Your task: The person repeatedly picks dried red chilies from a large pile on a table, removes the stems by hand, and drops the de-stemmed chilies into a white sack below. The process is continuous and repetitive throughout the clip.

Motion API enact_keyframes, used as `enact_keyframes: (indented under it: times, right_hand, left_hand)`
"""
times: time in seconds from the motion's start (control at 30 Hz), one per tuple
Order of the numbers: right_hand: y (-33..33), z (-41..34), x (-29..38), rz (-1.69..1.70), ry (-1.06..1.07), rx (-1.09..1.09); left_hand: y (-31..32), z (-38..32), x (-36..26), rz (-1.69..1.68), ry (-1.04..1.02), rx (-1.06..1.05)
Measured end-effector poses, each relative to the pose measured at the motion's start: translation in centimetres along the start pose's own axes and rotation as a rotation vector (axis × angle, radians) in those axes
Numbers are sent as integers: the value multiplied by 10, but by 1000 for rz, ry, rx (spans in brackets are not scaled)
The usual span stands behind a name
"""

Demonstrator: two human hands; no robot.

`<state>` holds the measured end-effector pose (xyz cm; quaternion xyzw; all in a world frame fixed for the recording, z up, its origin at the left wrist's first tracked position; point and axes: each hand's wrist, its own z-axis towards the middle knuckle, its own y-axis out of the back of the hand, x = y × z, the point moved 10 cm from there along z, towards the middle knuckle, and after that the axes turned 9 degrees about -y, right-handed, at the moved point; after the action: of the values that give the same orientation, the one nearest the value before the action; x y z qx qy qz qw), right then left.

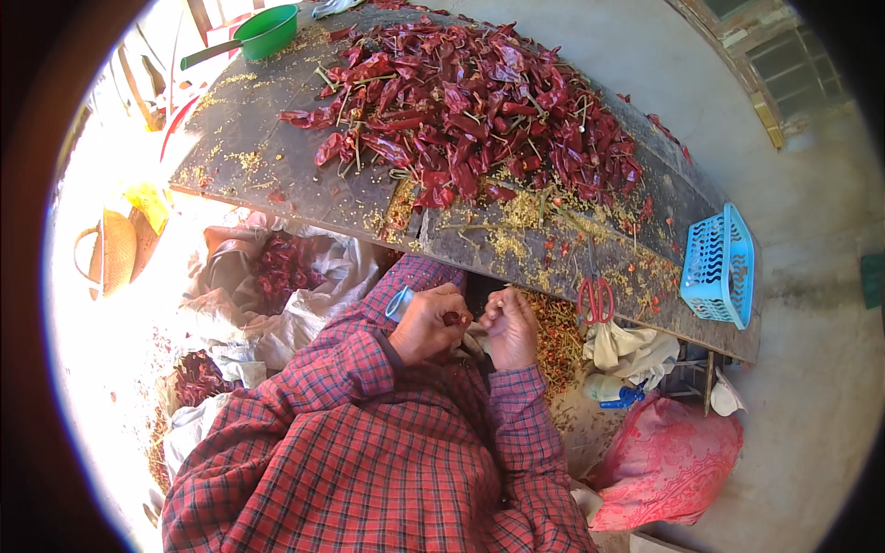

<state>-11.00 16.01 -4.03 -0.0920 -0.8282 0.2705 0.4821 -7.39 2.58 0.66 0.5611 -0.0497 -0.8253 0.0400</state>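
My left hand (432, 325) is closed around a dark red dried chili pepper (452, 319), of which only one end shows past the fingers. Close beside it, my right hand (510, 326) is curled with thumb and fingers together. A small pale piece (508, 285), perhaps a stem, pokes out at its fingertips. Both hands are over my lap, just short of the table edge. A light blue object (399, 304), partly hidden, sits behind my left hand. On the dark table ahead lies a large heap of dried red chili peppers (470, 110), many with stems.
Yellow seeds (522, 211) litter the table (304, 186). Red-handled scissors (596, 301) overhang its edge, near a blue plastic basket (719, 269). A green dipper (266, 34) stands far left. Below are a chili-filled sack (311, 332), discarded stems (556, 345) and a pink bundle (671, 463).
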Motion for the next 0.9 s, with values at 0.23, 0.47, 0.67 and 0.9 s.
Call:
enact_keyframes:
  times: [0.23, 0.47, 0.67, 0.9]
  right_hand:
    - [29, -55, 127, -1420, 646, -582]
    - [-51, 55, 114, -1397, 735, -345]
    - [-86, 159, 71, -1693, 790, -471]
    - [-20, 186, 71, -718, 295, -251]
  left_hand:
    - [4, -23, 53, -890, 618, -118]
    - [-4, -29, 87, -1187, 671, -285]
    - [-3, -33, 83, -1274, 742, -263]
    - [3, -20, 76, -1297, 610, -345]
